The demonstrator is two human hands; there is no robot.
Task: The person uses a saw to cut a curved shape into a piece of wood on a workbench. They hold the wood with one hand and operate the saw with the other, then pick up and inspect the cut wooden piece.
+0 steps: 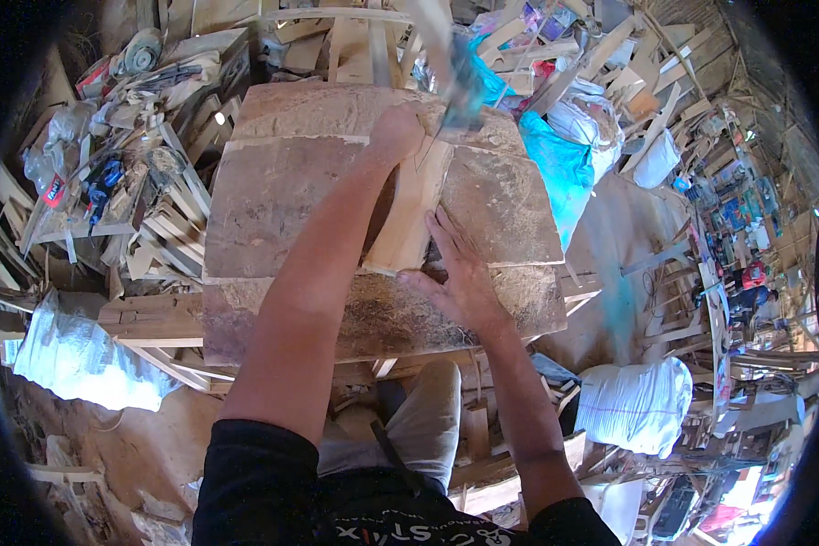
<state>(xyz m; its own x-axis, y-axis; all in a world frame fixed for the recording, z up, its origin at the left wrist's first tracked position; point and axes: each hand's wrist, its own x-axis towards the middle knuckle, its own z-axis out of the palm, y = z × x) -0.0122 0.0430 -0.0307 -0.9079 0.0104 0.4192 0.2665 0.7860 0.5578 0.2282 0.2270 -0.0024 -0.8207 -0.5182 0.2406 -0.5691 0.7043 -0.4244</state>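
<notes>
A long pale piece of wood (408,211) lies slanted on a worn, dusty brown wooden tabletop (287,205). My left hand (399,134) is closed at its far left edge; the fingertips are partly hidden. The fingers of my right hand (460,273) are spread along the right edge, and its thumb touches the near end. Beyond the wood's far end stands a blurred teal-grey upright thing (464,96), whose kind I cannot make out. A thin dark line runs down beside it, close to my left hand.
Scrap wood (177,223) is piled at the left, with a plastic bottle (53,189) among it. A turquoise sheet (555,173) and white sacks (582,123) lie beyond the right edge. Another white sack (635,405) stands at the near right. My legs (432,419) are under the near edge.
</notes>
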